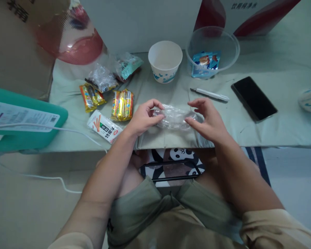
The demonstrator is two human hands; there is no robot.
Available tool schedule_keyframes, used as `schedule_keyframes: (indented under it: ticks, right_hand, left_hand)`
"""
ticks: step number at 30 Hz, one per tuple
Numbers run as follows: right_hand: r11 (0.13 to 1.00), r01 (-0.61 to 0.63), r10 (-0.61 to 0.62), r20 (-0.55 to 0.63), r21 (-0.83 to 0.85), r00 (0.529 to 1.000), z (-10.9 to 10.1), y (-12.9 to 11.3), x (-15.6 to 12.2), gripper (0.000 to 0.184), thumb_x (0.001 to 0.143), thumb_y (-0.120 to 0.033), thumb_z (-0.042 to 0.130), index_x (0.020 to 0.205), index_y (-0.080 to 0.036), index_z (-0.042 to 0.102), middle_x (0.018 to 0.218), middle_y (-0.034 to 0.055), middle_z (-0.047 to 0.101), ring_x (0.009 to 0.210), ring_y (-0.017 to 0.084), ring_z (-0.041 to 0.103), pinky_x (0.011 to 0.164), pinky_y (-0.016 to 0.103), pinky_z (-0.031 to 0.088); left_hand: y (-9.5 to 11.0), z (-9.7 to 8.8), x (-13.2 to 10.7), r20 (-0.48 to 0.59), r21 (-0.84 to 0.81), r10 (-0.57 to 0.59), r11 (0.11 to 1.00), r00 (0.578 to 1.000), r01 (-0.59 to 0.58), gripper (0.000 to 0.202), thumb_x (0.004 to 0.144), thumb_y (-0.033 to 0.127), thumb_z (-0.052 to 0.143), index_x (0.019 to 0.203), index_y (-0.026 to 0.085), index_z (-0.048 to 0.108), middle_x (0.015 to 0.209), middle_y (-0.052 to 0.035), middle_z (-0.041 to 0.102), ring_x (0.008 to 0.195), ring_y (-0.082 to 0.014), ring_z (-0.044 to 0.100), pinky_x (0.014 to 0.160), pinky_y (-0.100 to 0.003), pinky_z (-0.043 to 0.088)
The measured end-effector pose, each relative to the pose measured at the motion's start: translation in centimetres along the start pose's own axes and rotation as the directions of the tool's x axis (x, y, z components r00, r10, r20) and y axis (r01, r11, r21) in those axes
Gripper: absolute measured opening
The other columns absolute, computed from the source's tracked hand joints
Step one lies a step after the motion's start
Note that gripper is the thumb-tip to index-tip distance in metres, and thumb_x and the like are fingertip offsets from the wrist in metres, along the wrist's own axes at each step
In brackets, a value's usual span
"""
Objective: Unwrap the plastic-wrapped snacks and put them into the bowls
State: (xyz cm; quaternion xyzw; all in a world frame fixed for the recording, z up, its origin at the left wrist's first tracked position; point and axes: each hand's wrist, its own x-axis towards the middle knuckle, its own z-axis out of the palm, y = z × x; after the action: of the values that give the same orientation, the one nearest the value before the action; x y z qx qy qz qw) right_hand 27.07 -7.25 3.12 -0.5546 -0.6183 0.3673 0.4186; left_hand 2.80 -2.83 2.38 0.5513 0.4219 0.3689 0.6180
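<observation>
A crumpled clear plastic bag (174,117) lies near the front edge of the pale green table cover (280,131). My left hand (144,117) pinches its left end with curled fingers. My right hand (206,119) holds its right end between thumb and fingers. Both hands are closed on the plastic.
A white paper bowl (165,61) and a clear plastic bowl (213,51) holding a blue snack packet (205,63) stand behind. A white pen (209,94) and black phone (253,98) lie right. Yellow snack packs (122,105), a white packet (104,126) and a teal case (23,117) are left.
</observation>
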Motion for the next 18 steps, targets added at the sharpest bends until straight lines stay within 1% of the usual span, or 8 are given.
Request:
schedule_keyframes:
  ticks: [2,4,6,8,10,13,16,18]
  right_hand:
    - [0.994,0.000,0.000,-0.004,0.113,1.000,-0.1,0.1,0.3,0.051,0.075,-0.050,0.080,0.116,-0.028,0.059,0.123,0.0073,0.070,0.119,0.025,0.065,0.101,0.042,0.051]
    - [0.980,-0.049,0.020,0.153,0.191,0.988,-0.2,-0.3,0.6,0.050,0.075,-0.052,0.080,0.114,-0.027,0.060,0.110,0.0058,0.072,0.105,0.023,0.068,0.088,0.037,0.055]
    - [0.980,-0.115,0.045,0.385,0.161,0.922,0.1,-1.0,0.8,0.036,0.076,-0.049,0.078,0.097,-0.023,0.064,0.085,0.0014,0.069,0.078,0.018,0.065,0.069,0.031,0.052]
    - [0.981,-0.158,0.082,0.496,0.113,0.865,0.6,-1.6,0.8,0.026,0.081,-0.044,0.072,0.078,-0.021,0.062,0.067,-0.0022,0.059,0.060,0.013,0.053,0.057,0.027,0.043]
    - [0.973,-0.174,0.096,0.419,0.152,0.903,1.1,-1.7,0.7,0.025,0.084,-0.042,0.067,0.075,-0.020,0.061,0.065,-0.0024,0.057,0.058,0.012,0.050,0.056,0.026,0.041]
    - [0.968,-0.140,0.085,0.250,0.209,0.964,1.4,-0.9,0.8,0.028,0.083,-0.046,0.069,0.089,-0.019,0.066,0.081,0.0019,0.068,0.072,0.016,0.060,0.064,0.029,0.048]
    - [0.974,-0.149,0.101,0.262,0.170,0.960,0.8,0.1,1.0,0.035,0.082,-0.051,0.072,0.098,-0.021,0.068,0.083,0.0025,0.071,0.072,0.017,0.064,0.064,0.030,0.051]
    - [0.963,-0.175,0.114,0.281,0.203,0.953,0.2,0.4,1.1,0.036,0.084,-0.051,0.071,0.107,-0.024,0.067,0.070,-0.0019,0.065,0.060,0.015,0.059,0.055,0.028,0.048]
  left_hand:
    - [0.3,0.3,0.0,0.059,0.016,0.019,1.000,0.998,-0.020,0.031,0.065,0.022,0.083,0.088,0.020,0.062,0.084,0.0015,0.063,0.069,-0.0087,0.058,0.062,-0.021,0.049]
    - [0.6,0.6,0.0,0.111,-0.031,0.031,0.999,0.993,-0.028,0.040,0.063,0.021,0.084,0.098,0.021,0.063,0.084,0.0015,0.066,0.073,-0.0103,0.062,0.065,-0.021,0.050]
    - [0.6,1.0,0.2,0.086,-0.155,0.044,0.987,0.995,-0.030,0.057,0.062,0.026,0.088,0.113,0.025,0.061,0.088,0.0008,0.069,0.078,-0.0122,0.065,0.068,-0.022,0.052]
    - [0.5,1.5,0.5,0.026,-0.289,0.035,0.957,0.999,-0.026,0.066,0.062,0.039,0.090,0.120,0.027,0.061,0.096,-0.0018,0.072,0.083,-0.0145,0.068,0.071,-0.024,0.054]
    - [0.4,2.1,0.7,0.063,-0.348,-0.016,0.937,0.998,0.037,0.064,0.062,0.053,0.088,0.113,0.024,0.065,0.100,-0.0056,0.073,0.085,-0.0172,0.070,0.073,-0.028,0.056]
    - [0.3,3.0,0.8,0.166,-0.205,-0.071,0.973,0.983,0.105,0.047,0.068,0.053,0.086,0.093,0.017,0.070,0.089,-0.0067,0.072,0.078,-0.0163,0.067,0.071,-0.028,0.054]
    - [0.0,3.6,0.7,0.088,0.019,-0.022,1.000,0.996,0.021,0.029,0.079,0.043,0.079,0.085,0.017,0.069,0.072,-0.0011,0.065,0.063,-0.0111,0.058,0.060,-0.025,0.045]
    - [-0.2,3.8,0.6,0.076,0.047,-0.043,0.998,0.996,0.039,0.027,0.082,0.041,0.075,0.097,0.020,0.068,0.062,0.0034,0.058,0.052,-0.0100,0.050,0.052,-0.024,0.039]
